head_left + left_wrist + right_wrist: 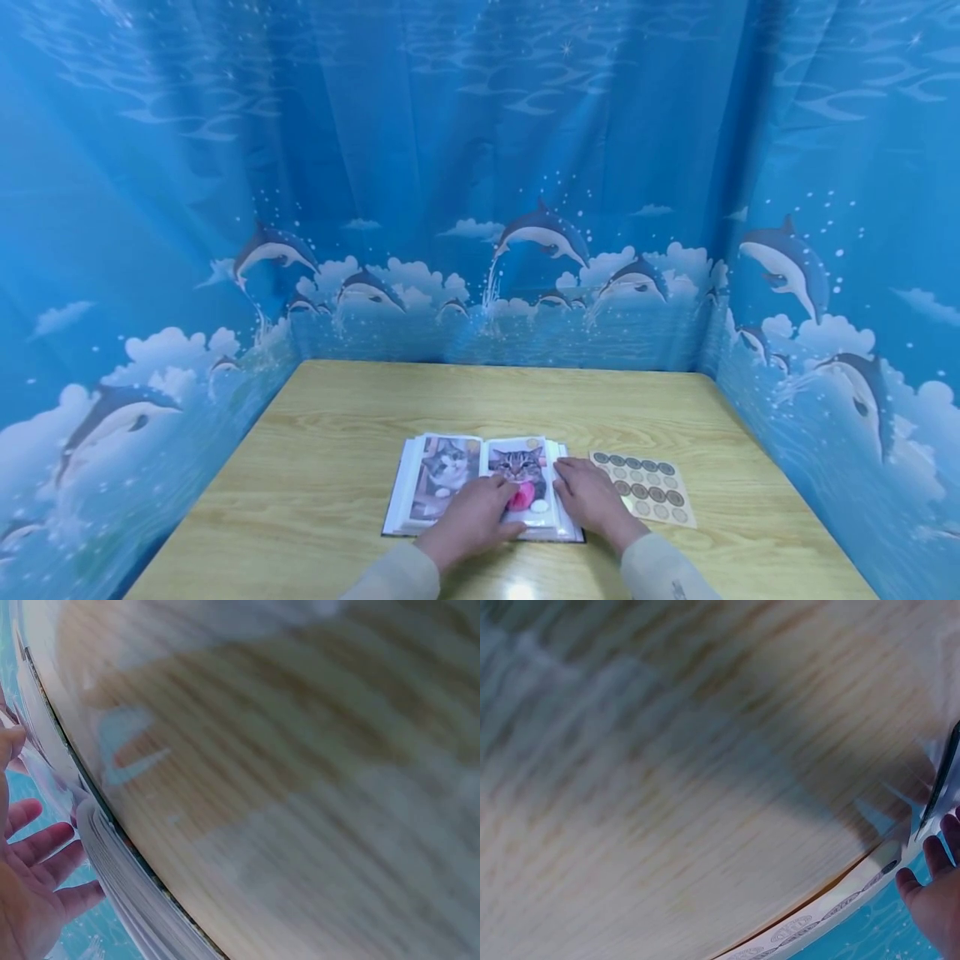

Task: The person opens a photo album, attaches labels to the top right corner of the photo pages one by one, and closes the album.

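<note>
**Both hands flat on an open photo album**

On the left, the blue curtain printed with leaping dolphins and white clouds (150, 275) hangs close round the pale wood-grain worktop (322, 467), closing it in on three sides, so the things sit near the front edge within easy reach.

The open, clear-sleeved photo album with cat pictures (450, 467) lies flat at the middle front of the worktop. Its left page shows a grey-and-white cat and is uncovered. The left hand (472, 518) rests across the lower part of the spine and the right page, fingers stretched and laid flat rather than curled, apparently to hold the pages down; a pink patch of the picture shows just beside its fingertips. The left wrist view shows the same fingers (45, 847) spread against the stacked plastic page edges, nothing gripped.

The right hand (592, 498) lies on the album's right edge, fingers straight and together, pressing rather than pinching, likely keeping that side from springing up.

Just right of the album, touching or almost touching it, lies the beige sheet of round brown and tan stickers (647, 487), flat and close by the right hand.
</note>
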The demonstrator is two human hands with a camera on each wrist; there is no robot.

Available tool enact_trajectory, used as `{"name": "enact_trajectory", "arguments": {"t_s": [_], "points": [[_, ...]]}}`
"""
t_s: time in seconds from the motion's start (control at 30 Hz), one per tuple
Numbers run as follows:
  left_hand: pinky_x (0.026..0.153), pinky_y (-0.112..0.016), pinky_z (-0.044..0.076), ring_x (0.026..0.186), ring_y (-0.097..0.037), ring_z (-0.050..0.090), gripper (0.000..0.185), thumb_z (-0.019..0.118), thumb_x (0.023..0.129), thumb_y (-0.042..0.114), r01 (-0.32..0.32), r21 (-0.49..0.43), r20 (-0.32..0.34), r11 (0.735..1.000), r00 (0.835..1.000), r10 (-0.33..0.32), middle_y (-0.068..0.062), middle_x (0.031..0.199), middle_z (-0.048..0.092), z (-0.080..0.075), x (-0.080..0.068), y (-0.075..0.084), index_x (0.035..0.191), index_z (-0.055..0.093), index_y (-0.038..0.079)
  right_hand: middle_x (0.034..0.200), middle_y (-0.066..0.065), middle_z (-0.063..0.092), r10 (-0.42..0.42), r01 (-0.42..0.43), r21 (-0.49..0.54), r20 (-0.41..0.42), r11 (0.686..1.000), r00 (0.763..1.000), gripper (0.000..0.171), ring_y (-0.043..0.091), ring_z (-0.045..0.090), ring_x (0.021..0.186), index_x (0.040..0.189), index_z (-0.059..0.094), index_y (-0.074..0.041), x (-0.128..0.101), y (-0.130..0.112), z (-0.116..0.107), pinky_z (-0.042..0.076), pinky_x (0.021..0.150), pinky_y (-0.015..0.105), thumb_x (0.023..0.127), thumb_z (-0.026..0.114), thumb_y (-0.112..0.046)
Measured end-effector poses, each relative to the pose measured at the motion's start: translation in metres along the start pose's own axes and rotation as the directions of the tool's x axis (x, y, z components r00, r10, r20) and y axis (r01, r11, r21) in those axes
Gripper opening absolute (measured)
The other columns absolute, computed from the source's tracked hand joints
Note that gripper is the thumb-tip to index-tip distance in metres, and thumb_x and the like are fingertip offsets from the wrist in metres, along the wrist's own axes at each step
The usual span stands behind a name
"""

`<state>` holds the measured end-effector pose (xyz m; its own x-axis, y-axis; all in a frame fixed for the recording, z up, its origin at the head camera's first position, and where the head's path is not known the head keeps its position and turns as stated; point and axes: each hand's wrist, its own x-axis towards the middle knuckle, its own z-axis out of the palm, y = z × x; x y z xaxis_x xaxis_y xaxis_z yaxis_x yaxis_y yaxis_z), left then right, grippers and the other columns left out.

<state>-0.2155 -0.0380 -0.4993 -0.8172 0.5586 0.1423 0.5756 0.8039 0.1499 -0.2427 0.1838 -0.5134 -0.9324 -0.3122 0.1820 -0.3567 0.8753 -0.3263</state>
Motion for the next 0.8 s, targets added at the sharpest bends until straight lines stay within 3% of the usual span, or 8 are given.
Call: {"name": "enact_trajectory", "arguments": {"t_s": [0.23, 0.5, 0.8], "points": [[0.1, -0.042, 0.049, 0.114, -0.029, 0.061, 0.062, 0.069, 0.087, 0.053, 0.006, 0.003, 0.004, 1.0, 1.0, -0.006, -0.014, 0.13, 0.061, 0.0007, -0.0004, 0.0003, 0.133, 0.061, 0.012, 0.135, 0.021, 0.057, 0.018, -0.018, 0.001, 0.017, 1.0, 1.0, 0.043, 0.041, 0.049, 0.128, 0.13, 0.059, 0.004, -0.0008, -0.0009, 0.0002, 0.037, 0.108, 0.057, 0.096, 0.06, -0.022], [0.098, -0.045, 0.05, 0.112, -0.03, 0.061, 0.072, 0.072, 0.081, 0.06, 0.029, 0.032, 0.017, 0.999, 0.999, -0.03, -0.013, 0.13, 0.06, 0.005, 0.0007, 0.0035, 0.134, 0.06, 0.013, 0.136, 0.022, 0.056, 0.016, -0.016, -0.001, 0.02, 1.0, 1.0, 0.046, 0.041, 0.049, 0.128, 0.131, 0.058, 0.005, -0.0022, -0.0022, -0.0004, 0.037, 0.108, 0.057, 0.094, 0.062, -0.023], [0.096, -0.046, 0.052, 0.112, -0.031, 0.061, 0.069, 0.07, 0.085, 0.056, 0.038, -0.043, -0.027, 0.998, 0.999, -0.039, -0.015, 0.132, 0.059, 0.0045, -0.0026, 0.0004, 0.137, 0.057, 0.012, 0.138, 0.022, 0.055, 0.018, -0.018, -0.006, 0.026, 1.0, 0.999, 0.048, 0.041, 0.048, 0.129, 0.133, 0.057, 0.004, -0.003, -0.0015, 0.0015, 0.036, 0.108, 0.059, 0.094, 0.063, -0.023]]}}
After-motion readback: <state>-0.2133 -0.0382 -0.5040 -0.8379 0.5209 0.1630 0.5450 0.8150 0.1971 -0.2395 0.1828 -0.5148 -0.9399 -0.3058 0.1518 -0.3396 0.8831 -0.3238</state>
